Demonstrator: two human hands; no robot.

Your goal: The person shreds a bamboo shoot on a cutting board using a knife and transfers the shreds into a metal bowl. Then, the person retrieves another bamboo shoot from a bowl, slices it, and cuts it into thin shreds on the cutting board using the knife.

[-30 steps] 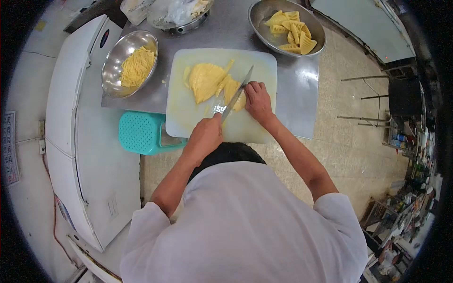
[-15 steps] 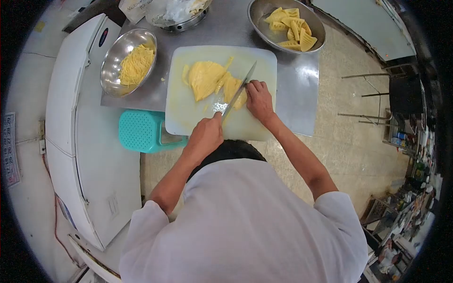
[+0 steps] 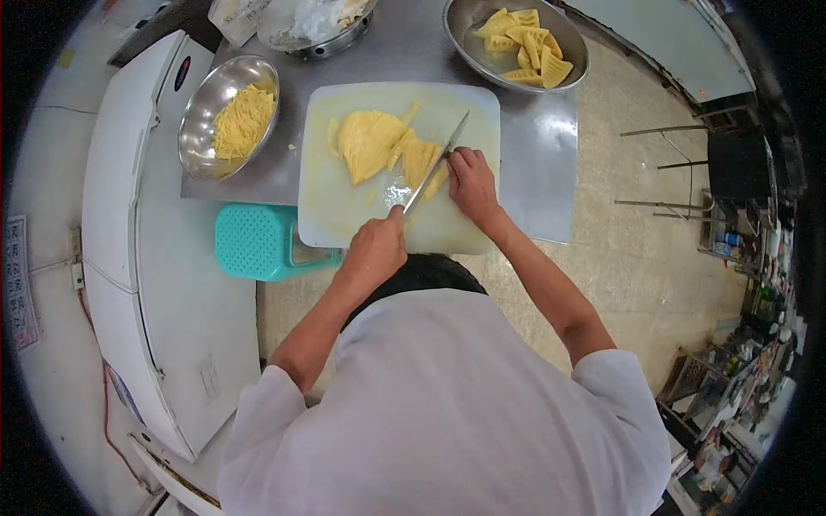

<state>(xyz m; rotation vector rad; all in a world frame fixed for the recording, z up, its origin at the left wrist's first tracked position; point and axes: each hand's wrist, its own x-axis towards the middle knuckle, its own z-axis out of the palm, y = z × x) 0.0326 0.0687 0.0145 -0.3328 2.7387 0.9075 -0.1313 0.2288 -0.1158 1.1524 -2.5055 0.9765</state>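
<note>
A knife (image 3: 437, 166) is in my left hand (image 3: 377, 249), closed round its handle at the near side of the white cutting board (image 3: 344, 215). Its blade slants up to the right, across the right part of some yellow food slices (image 3: 417, 162). My right hand (image 3: 472, 185) has its fingers bent and pressed together on the right end of these slices, close against the blade; its fingertips are partly hidden. Left of the slices lies a larger yellow piece (image 3: 368, 144), with a few thin strips around it.
A steel bowl of thin yellow shreds (image 3: 243, 122) stands left of the board, a steel bowl of yellow chunks (image 3: 527, 47) at the back right. Behind is a bowl with a plastic bag (image 3: 318, 21). A turquoise stool (image 3: 251, 242) and white freezer (image 3: 185, 258) are at left.
The view has shifted slightly. The blade stays over the slices with small shifts, and the slices beside it look a little more separated. Both hands keep their grip.
</note>
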